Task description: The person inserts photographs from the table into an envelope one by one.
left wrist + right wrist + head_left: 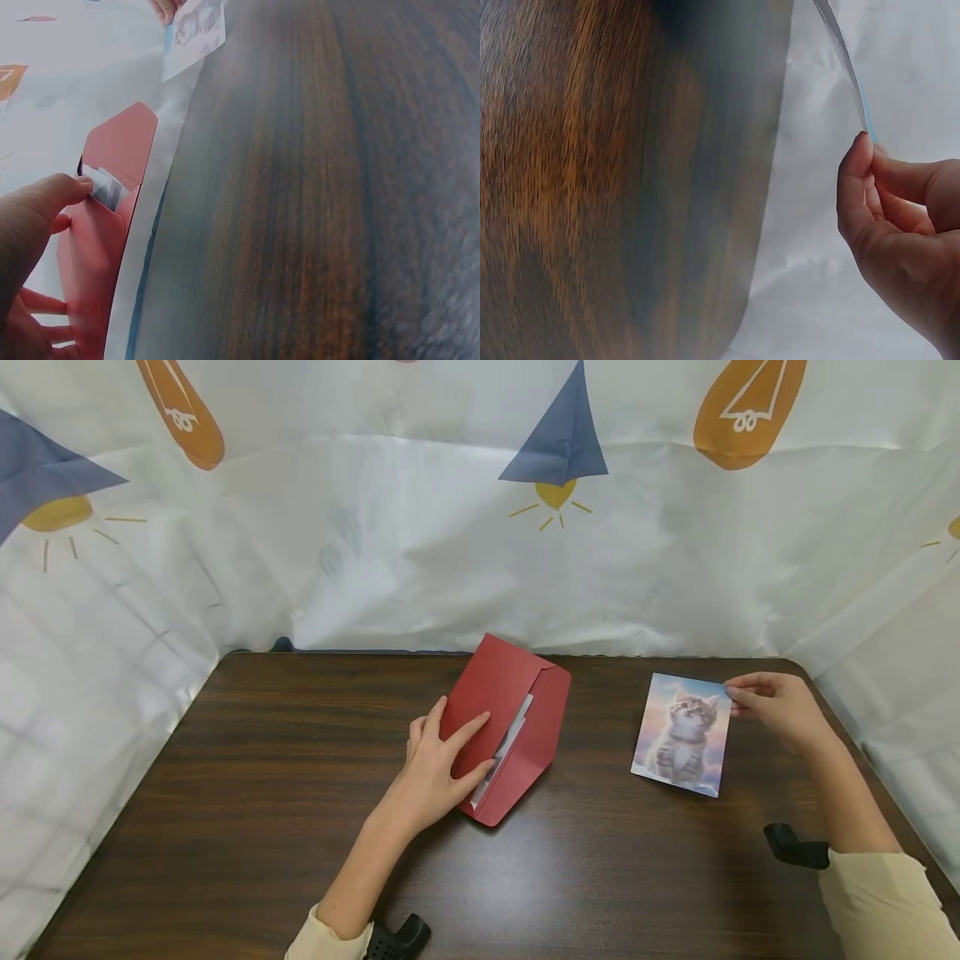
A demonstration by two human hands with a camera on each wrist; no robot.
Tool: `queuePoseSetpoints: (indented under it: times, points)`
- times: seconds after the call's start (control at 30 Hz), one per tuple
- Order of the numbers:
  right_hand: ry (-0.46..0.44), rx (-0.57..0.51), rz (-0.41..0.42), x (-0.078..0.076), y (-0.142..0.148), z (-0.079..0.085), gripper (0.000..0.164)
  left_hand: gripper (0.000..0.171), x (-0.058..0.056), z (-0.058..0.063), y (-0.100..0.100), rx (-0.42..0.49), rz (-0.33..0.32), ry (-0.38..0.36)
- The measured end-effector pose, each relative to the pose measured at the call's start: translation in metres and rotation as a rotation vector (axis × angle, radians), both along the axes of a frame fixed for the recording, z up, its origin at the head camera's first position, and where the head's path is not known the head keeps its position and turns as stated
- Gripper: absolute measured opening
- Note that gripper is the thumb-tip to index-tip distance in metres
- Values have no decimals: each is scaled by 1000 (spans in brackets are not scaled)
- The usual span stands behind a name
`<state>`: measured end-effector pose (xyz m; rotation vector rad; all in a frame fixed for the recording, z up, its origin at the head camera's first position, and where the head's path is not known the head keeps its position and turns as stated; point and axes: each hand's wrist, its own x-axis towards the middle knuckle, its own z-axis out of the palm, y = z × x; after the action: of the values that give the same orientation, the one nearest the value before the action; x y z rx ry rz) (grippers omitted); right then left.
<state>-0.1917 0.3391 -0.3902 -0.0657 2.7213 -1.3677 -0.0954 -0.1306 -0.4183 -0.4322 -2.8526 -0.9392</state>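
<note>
A red envelope (498, 685) stands tilted at mid-table with its flap (536, 739) unfolded to the right. White-edged papers (107, 187) show inside its opening. My left hand (435, 768) grips the envelope, the thumb at the opening and a finger lying across the front; other fingers wrap toward its left edge. Over at the right, my right hand (780, 706) pinches a kitten picture card (681, 735) by its upper right corner, between thumb and fingers. The card's face is toward the head camera, while the right wrist view catches it nearly edge-on.
Both hands work over a dark wood-grain table (247, 793). A white curtain (420, 552) printed with lamps and bulbs hangs behind its far edge and along the sides. Black wrist cameras (795, 847) are strapped at both light-coloured sleeves.
</note>
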Motion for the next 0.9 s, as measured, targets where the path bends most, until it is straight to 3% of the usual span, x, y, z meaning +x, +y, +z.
queuePoseSetpoints:
  times: [0.17, 0.9]
  points:
    - [-2, -44, 15, 2, -5, 1, 37, 64, 0, 1, 0, 1, 0, -3]
    - [5, -58, 5, 12, -26, 8, 35, 65, -2, 3, -1, -2, 16, -21]
